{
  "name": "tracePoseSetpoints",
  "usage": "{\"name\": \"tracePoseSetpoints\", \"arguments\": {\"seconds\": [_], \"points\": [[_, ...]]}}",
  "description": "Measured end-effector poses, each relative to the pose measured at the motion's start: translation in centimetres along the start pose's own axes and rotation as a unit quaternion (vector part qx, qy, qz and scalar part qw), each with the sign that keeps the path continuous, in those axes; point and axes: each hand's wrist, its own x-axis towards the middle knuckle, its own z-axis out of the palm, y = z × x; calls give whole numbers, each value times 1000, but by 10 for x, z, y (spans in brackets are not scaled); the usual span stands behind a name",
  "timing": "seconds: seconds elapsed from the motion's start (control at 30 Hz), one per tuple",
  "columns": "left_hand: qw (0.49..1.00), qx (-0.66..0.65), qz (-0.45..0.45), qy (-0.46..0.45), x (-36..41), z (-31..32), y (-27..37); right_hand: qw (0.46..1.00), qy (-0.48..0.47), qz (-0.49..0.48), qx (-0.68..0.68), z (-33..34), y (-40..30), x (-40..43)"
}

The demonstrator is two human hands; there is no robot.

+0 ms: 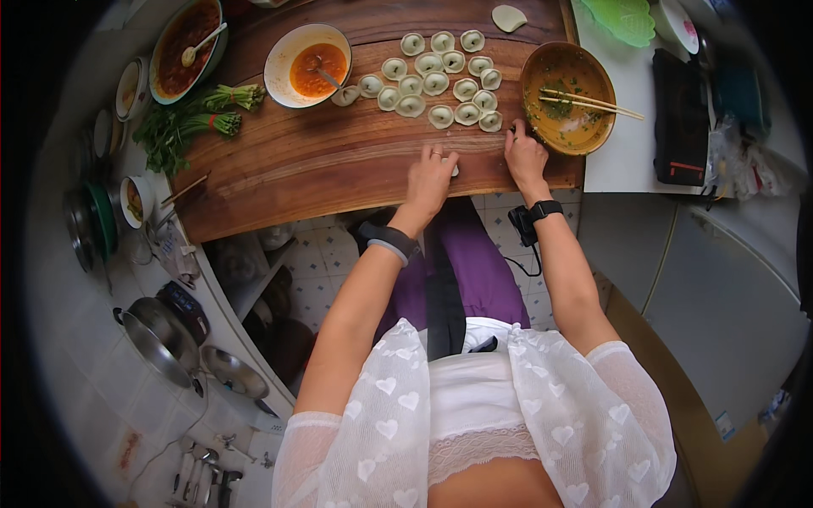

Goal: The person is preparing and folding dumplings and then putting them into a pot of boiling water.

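My left hand is low over the wooden board near its front edge. A small pale piece, perhaps dough, shows at its fingertips; whether they grip it cannot be told. My right hand rests by the lower left rim of a brown bowl of green-flecked mixture, with chopsticks across it. Its fingertips are near a small dark thing I cannot make out. Beyond my hands lie several shaped dumplings in loose rows. A flat dough wrapper lies at the far right of the board.
A white bowl of red sauce with a spoon stands left of the dumplings. Further left are a larger bowl of red sauce and bundled green herbs. A black case lies on the white counter at right.
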Motion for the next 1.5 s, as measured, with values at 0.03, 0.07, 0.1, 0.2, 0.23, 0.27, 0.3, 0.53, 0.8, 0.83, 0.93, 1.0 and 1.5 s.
{"name": "tracePoseSetpoints", "arguments": {"seconds": [0.03, 0.07, 0.1, 0.2, 0.23, 0.27, 0.3, 0.53, 0.8, 0.83, 0.93, 1.0, 1.5], "points": [[1000, -6, 1, -6, 0, -1, 0, 1000, -7, 4, -5, 2, 0, 2], [1000, -5, 2, -7, 1, 0, 0, 1000, -13, 7, -11, 4, 1, 3], [1000, -7, 10, -1, 1, 1, -1, 1000, -14, 8, -9, 4, 0, 4], [1000, -11, 22, 2, 1, 3, -2, 999, -28, 18, -17, 5, 1, 4], [1000, -13, 25, -1, 2, 3, -1, 1000, -15, 14, -8, 5, 2, 3], [1000, -13, 26, -1, 3, 4, -1, 1000, -2, 9, 1, 5, 4, 2], [1000, -8, 23, 2, 3, 6, -3, 1000, -2, 9, 2, 3, 3, 0], [974, -161, -108, 117, 5, 11, -15, 919, -112, 127, 356, -26, -8, -12], [535, -781, -317, -54, -4, -46, -21, 287, -333, 132, 888, -187, -58, -11], [537, -781, -315, -55, -11, -49, -25, 257, -357, 87, 894, -214, -66, -14], [523, -792, -307, -71, -28, -56, -33, 157, -448, -39, 879, -281, -85, -27], [547, -776, -305, -73, -39, -59, -33, 155, -387, -276, 866, -295, -105, -27], [522, -806, -273, -61, -57, -76, -27, 933, -71, -2, 354, -82, -33, 6]]}}
